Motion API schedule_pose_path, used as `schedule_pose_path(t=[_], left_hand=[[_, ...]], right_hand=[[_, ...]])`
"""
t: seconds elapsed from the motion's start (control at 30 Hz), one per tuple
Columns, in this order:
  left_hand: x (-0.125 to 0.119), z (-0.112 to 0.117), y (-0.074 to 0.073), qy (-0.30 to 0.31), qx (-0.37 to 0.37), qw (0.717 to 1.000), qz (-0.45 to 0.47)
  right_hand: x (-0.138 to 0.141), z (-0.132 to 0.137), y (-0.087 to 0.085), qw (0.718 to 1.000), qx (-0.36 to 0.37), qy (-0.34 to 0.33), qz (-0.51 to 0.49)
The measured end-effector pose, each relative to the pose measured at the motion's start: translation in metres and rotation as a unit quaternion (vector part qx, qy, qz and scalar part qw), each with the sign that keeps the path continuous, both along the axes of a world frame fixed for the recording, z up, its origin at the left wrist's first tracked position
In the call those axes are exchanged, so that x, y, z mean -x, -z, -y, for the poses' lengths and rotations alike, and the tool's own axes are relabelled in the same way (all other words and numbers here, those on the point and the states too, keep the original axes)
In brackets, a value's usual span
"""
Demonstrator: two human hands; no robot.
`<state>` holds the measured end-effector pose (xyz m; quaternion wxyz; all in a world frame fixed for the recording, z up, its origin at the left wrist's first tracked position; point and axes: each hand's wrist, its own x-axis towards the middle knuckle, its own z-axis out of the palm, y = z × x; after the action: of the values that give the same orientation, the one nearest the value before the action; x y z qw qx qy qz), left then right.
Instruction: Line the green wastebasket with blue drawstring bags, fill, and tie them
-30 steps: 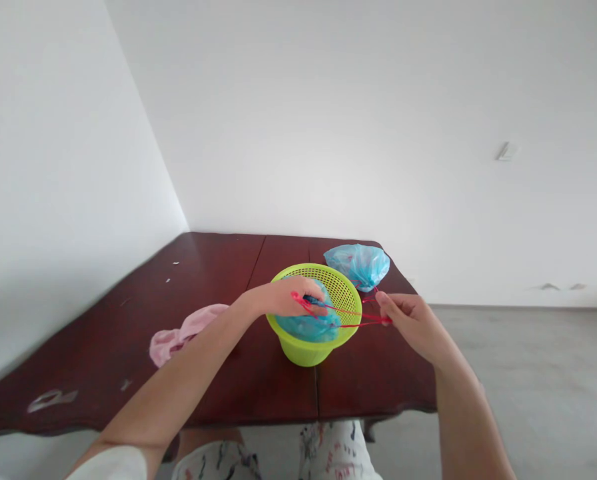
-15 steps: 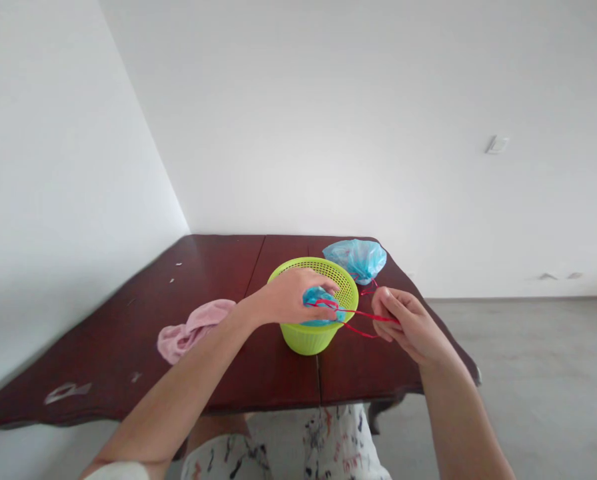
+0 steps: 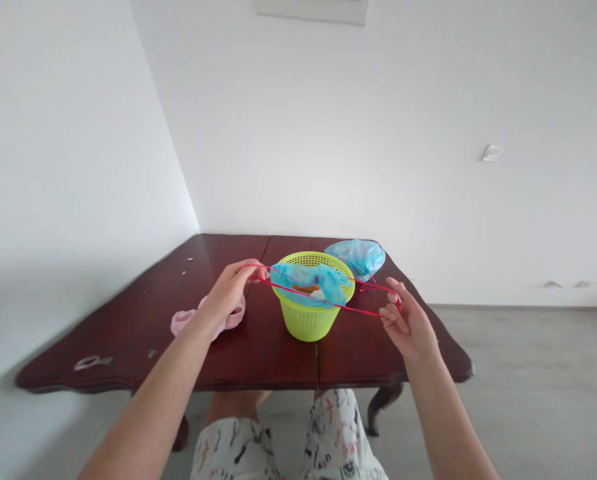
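The left hand [image 3: 228, 291] and right hand [image 3: 408, 319] stand well apart, with a red drawstring [image 3: 328, 305] pulled taut between them across the top of a lime-green plastic basket [image 3: 308, 323]. The left fingers [image 3: 238, 273] pinch the cord narrowly, just beyond the basket's left side; the right fingers [image 3: 391, 313] curl around it near the worktop's right edge. A blue plastic bag [image 3: 308, 281] sits in the basket, draped over its rim. A second blue bag [image 3: 361, 259] lies behind it, touching the rim, near the far edge of the dark wooden worktop [image 3: 288, 360]. A pink cloth [image 3: 182, 323] lies beneath the left hand.
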<state>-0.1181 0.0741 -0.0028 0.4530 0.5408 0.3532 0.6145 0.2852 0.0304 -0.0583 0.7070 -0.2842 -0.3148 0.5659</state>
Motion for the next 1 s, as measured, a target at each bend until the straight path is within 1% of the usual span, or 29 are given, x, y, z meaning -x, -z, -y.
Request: schedule_pose_path(t=[0.07,0.1,0.13,0.23,0.27,0.3,0.37,0.43,0.5,0.6,0.7,0.8,0.87,0.93,1.0], left_hand=[[0.009,0.003,0.008,0.055,0.053,0.991,0.114],[0.012,0.004,0.012,0.062,0.061,0.984,0.153],[0.015,0.005,0.016,0.057,0.059,0.981,0.175],[0.016,0.013,0.026,0.004,0.006,0.982,0.188],[0.014,0.017,0.027,-0.001,-0.012,0.982,0.187],[0.011,0.021,0.026,0.006,-0.028,0.982,0.188],[0.004,0.031,0.019,0.042,-0.058,0.978,0.195],[-0.007,0.036,0.006,0.072,-0.097,0.974,0.191],[-0.018,0.033,-0.009,0.087,-0.143,0.971,0.17],[-0.038,0.015,-0.035,0.1,-0.207,0.968,0.103],[-0.062,-0.013,-0.061,0.1,-0.261,0.96,0.006],[-0.087,-0.038,-0.084,0.103,-0.273,0.952,-0.09],[-0.101,-0.051,-0.096,0.116,-0.274,0.943,-0.151],[-0.112,-0.062,-0.103,0.165,-0.267,0.925,-0.215],[-0.119,-0.07,-0.105,0.227,-0.246,0.906,-0.259]], right_hand=[[-0.005,0.001,0.007,0.999,-0.018,0.007,-0.039],[-0.006,0.002,0.01,0.998,-0.027,0.012,-0.051],[-0.006,0.003,0.013,0.998,-0.034,0.016,-0.057],[-0.005,0.011,0.02,0.997,-0.058,0.019,-0.055],[-0.003,0.015,0.021,0.996,-0.068,0.018,-0.053],[-0.002,0.018,0.02,0.995,-0.078,0.017,-0.054],[0.001,0.024,0.012,0.994,-0.095,0.015,-0.05],[0.006,0.026,-0.002,0.993,-0.111,0.018,-0.029],[0.012,0.024,-0.021,0.991,-0.13,0.022,0.006],[0.025,0.01,-0.055,0.98,-0.175,0.041,0.081],[0.044,-0.013,-0.091,0.958,-0.223,0.065,0.169],[0.063,-0.039,-0.127,0.925,-0.258,0.044,0.275],[0.074,-0.054,-0.149,0.894,-0.281,0.011,0.349],[0.084,-0.065,-0.168,0.859,-0.312,-0.026,0.405],[0.092,-0.074,-0.183,0.827,-0.34,-0.058,0.444]])
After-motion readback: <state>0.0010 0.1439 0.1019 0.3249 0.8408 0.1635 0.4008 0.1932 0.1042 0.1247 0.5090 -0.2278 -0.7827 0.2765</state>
